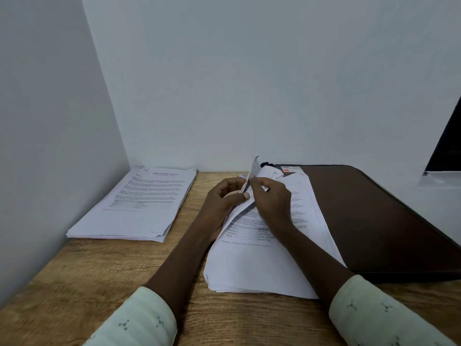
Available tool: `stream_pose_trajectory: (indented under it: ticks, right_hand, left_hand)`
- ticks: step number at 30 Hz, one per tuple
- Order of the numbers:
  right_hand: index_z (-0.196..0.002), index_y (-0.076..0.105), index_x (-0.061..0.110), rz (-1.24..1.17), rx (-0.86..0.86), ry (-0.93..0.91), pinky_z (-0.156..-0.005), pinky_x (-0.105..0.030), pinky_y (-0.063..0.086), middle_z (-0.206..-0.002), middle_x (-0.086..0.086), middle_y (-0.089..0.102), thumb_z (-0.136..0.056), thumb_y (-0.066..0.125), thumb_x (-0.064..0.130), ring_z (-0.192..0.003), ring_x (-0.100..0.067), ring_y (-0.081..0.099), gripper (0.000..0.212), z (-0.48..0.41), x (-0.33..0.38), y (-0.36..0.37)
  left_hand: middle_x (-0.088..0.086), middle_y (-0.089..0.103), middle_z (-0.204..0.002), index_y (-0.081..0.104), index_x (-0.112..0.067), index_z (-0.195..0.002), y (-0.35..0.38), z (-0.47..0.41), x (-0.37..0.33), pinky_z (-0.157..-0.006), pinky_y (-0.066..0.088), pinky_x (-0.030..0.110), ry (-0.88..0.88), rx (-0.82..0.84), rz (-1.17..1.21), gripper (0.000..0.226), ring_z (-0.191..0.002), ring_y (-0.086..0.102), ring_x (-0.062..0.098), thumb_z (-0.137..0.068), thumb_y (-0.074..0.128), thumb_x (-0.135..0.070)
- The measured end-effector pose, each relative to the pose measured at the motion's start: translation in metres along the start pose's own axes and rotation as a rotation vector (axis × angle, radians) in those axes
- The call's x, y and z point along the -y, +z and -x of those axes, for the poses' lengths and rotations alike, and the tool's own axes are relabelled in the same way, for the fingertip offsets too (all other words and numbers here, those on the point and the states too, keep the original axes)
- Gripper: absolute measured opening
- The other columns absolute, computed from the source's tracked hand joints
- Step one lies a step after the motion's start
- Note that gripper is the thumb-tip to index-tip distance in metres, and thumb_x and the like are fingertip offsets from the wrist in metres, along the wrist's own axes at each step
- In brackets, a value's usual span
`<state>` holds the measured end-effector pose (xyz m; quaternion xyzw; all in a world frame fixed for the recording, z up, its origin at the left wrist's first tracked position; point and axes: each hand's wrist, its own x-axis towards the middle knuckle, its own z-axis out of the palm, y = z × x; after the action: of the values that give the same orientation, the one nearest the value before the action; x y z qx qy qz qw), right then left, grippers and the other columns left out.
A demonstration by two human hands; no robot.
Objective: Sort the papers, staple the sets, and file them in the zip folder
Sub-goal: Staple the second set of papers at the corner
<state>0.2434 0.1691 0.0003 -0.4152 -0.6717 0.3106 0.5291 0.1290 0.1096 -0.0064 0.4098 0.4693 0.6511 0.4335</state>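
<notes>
A loose stack of printed papers point(252, 265) lies in the middle of the wooden table, its right edge resting on a dark brown zip folder point(369, 221). My left hand point(224, 198) and my right hand point(270, 201) meet at the stack's far left corner. Both pinch the upper sheets there, and one sheet's corner point(253, 171) stands lifted up between them. A second, neater stack of papers point(139, 206) lies at the far left against the wall. No stapler can be made out.
The wooden table point(99, 275) sits in a corner between a left wall and a back wall. A white ledge point(439, 193) and a dark window edge are at the far right. Bare wood shows at the front left.
</notes>
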Motion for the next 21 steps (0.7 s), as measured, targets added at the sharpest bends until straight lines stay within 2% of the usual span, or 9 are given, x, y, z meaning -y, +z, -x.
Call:
stream_pose_trajectory:
  ticks: [2,3,6,8,12,15,17,19,21]
  right_hand:
    - [-0.090,0.078,0.015,-0.041,0.029,0.073,-0.060,-0.001,0.036,-0.081,0.006,0.071,-0.091,0.065,0.044,-0.069,0.002,0.057,0.031,-0.0004,0.0026,-0.0007]
    - [-0.092,0.078,0.015,-0.044,0.029,0.089,-0.065,-0.006,0.038,-0.083,0.007,0.071,-0.089,0.067,0.046,-0.072,0.000,0.057,0.033,-0.0003,0.0036,-0.0006]
    - [-0.102,0.076,0.009,-0.028,0.004,0.130,-0.077,-0.019,0.041,-0.099,-0.003,0.075,-0.090,0.069,0.032,-0.085,-0.009,0.058,0.028,-0.0014,0.0007,0.0005]
    - [-0.102,0.075,0.004,-0.032,-0.002,0.164,-0.077,-0.021,0.041,-0.101,-0.006,0.073,-0.089,0.070,0.027,-0.089,-0.013,0.059,0.026,-0.0025,-0.0010,0.0002]
    - [-0.085,0.067,0.009,-0.082,0.001,0.198,-0.066,-0.021,0.041,-0.081,0.003,0.062,-0.083,0.077,0.031,-0.077,-0.010,0.055,0.024,-0.0043,0.0004,-0.0019]
    - [-0.081,0.066,0.006,-0.124,0.004,0.221,-0.065,-0.022,0.047,-0.080,-0.001,0.067,-0.079,0.079,0.039,-0.075,-0.014,0.060,0.035,-0.0047,-0.0029,-0.0008]
    - [-0.080,0.065,0.004,-0.173,0.030,0.256,-0.065,-0.027,0.051,-0.081,-0.006,0.071,-0.080,0.077,0.043,-0.075,-0.018,0.065,0.041,-0.0046,-0.0032,-0.0004]
    - [-0.078,0.062,0.003,-0.202,0.031,0.275,-0.059,-0.021,0.048,-0.080,-0.006,0.071,-0.082,0.075,0.041,-0.071,-0.015,0.065,0.041,-0.0053,-0.0033,-0.0009]
    - [-0.075,0.057,0.006,-0.179,-0.021,0.260,-0.054,-0.015,0.044,-0.080,-0.005,0.070,-0.085,0.075,0.035,-0.070,-0.014,0.062,0.035,-0.0067,-0.0038,-0.0026]
  left_hand:
    - [0.016,0.070,-0.111,0.063,-0.003,-0.116,0.0009,0.0009,-0.0006,-0.077,0.059,0.037,0.003,0.008,-0.017,0.034,-0.092,0.070,0.030,-0.083,0.067,0.007]
    - [0.015,0.070,-0.111,0.064,-0.006,-0.116,0.0009,0.0011,-0.0008,-0.076,0.059,0.036,0.005,0.003,-0.023,0.036,-0.093,0.070,0.028,-0.082,0.068,0.007]
    - [0.008,0.068,-0.113,0.061,-0.018,-0.121,0.0009,-0.0002,-0.0001,-0.083,0.059,0.042,-0.010,-0.026,0.000,0.049,-0.101,0.070,0.028,-0.080,0.073,0.006]
    - [0.009,0.066,-0.118,0.058,-0.022,-0.125,0.0007,-0.0012,0.0013,-0.089,0.057,0.048,-0.028,-0.027,-0.011,0.057,-0.106,0.068,0.032,-0.078,0.076,0.004]
    - [0.010,0.064,-0.122,0.060,-0.027,-0.122,0.0003,-0.0013,0.0001,-0.091,0.056,0.051,-0.027,-0.022,-0.057,0.064,-0.108,0.067,0.032,-0.066,0.084,-0.010]
    - [0.010,0.065,-0.121,0.058,-0.028,-0.123,-0.0008,-0.0010,0.0000,-0.091,0.057,0.051,-0.032,-0.033,-0.070,0.063,-0.106,0.068,0.032,-0.068,0.083,-0.013]
    - [0.011,0.069,-0.118,0.055,-0.025,-0.127,-0.0012,-0.0018,0.0012,-0.089,0.057,0.051,-0.046,-0.062,-0.072,0.054,-0.102,0.070,0.033,-0.081,0.077,-0.009]
    - [0.010,0.071,-0.117,0.054,-0.021,-0.128,-0.0029,-0.0033,0.0015,-0.086,0.059,0.047,-0.058,-0.130,-0.070,0.041,-0.099,0.071,0.031,-0.093,0.062,-0.002]
    - [0.009,0.072,-0.115,0.057,-0.019,-0.123,-0.0070,-0.0054,0.0023,-0.087,0.058,0.048,-0.077,-0.203,-0.018,0.039,-0.099,0.072,0.030,-0.095,0.049,0.007]
